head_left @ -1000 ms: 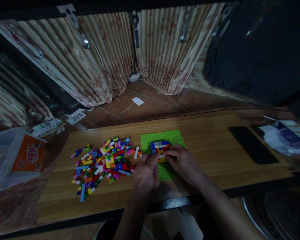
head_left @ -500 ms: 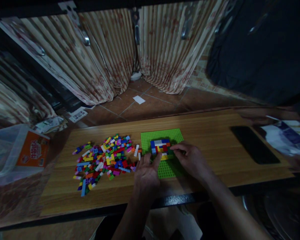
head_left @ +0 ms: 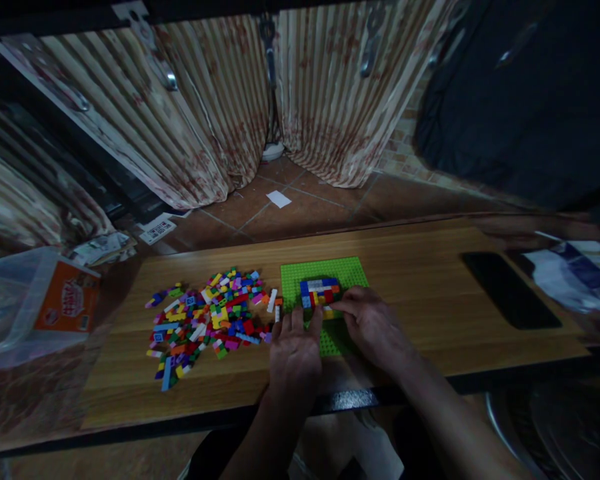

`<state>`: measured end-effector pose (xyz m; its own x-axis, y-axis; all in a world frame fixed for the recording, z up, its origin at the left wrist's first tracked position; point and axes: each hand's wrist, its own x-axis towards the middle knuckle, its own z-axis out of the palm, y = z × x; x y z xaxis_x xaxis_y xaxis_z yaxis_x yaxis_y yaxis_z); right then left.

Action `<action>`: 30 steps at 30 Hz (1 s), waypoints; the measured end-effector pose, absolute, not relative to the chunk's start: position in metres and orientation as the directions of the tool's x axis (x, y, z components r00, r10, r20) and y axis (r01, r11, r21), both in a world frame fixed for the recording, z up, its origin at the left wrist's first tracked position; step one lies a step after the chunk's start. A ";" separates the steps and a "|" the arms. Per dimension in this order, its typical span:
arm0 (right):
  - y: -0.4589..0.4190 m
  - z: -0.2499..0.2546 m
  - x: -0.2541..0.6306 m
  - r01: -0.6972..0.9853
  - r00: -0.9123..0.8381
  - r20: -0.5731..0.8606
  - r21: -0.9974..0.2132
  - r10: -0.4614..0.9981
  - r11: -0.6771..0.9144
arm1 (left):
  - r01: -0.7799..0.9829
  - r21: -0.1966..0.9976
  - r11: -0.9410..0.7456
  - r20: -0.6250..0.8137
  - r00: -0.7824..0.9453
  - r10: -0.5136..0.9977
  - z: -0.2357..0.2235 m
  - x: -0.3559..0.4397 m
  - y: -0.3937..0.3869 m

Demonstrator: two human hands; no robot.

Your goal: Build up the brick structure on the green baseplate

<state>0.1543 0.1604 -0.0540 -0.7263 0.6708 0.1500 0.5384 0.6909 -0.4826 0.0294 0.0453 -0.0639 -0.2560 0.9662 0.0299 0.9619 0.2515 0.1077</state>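
Observation:
A green studded baseplate [head_left: 290, 273] lies on the wooden tabletop. On it sits a low block of toy building bricks [head_left: 322, 291] in blue, white, red, orange and yellow. My left hand [head_left: 296, 347] rests palm down at the plate's front left, fingers stretched out, one fingertip touching the block's front side. My right hand [head_left: 374, 328] is at the block's right front corner, its index finger reaching onto the bricks and the other fingers curled. Whatever those fingers may hold is hidden. Part of the block's right side is covered by this hand.
A spread of loose coloured bricks [head_left: 230, 307] lies left of the baseplate. A black phone-like slab [head_left: 510, 289] is on the right of the tabletop [head_left: 420, 260]. Beyond its left end stands a clear plastic box [head_left: 20, 300] with an orange label. White-and-blue packaging [head_left: 575, 273] is at the right end.
My right hand has moved slightly left and towards me, its index finger now over the block's right front. My left hand has barely shifted, its fingers a little straighter.

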 end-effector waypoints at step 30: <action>0.150 -0.063 0.132 0.295 -0.481 0.332 -0.810 0.812 0.506 | -0.044 0.995 -0.095 -0.001 -0.913 0.408 -0.038 -0.029 0.039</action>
